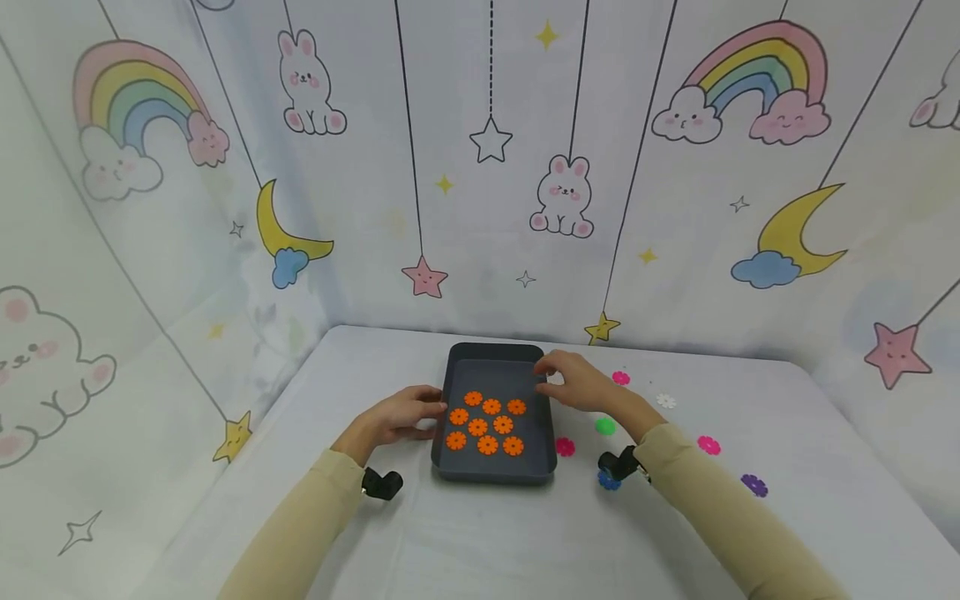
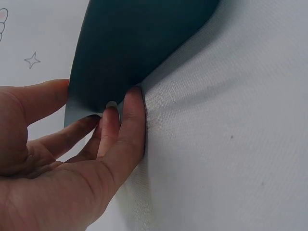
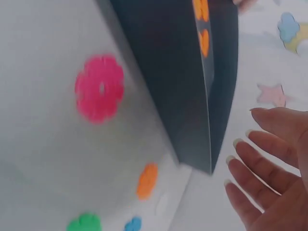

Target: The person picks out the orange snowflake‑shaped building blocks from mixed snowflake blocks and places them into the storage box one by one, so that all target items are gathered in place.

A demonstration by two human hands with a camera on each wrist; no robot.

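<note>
A dark grey rectangular tray [image 1: 495, 377] lies on the white table, holding several orange flower-shaped notched discs [image 1: 477, 427]. My left hand [image 1: 401, 415] grips the tray's left side; in the left wrist view its thumb is at the rim and curled fingertips meet the foot of the wall. Over the tray's far right edge hovers my right hand [image 1: 581, 385], fingers loosely bent. In the right wrist view these fingers [image 3: 264, 168] are spread apart, hold nothing, and stand clear of the wall. A pink disc [image 3: 99, 89] lies beside the tray there.
More notched discs are scattered right of the tray: green [image 1: 605, 426], blue [image 1: 609, 480], white [image 1: 666, 401], purple [image 1: 754, 485] and several pink [image 1: 708, 445]. An orange one [image 3: 147, 181] lies outside the tray. A cartoon-printed curtain [image 1: 480, 208] stands behind the table.
</note>
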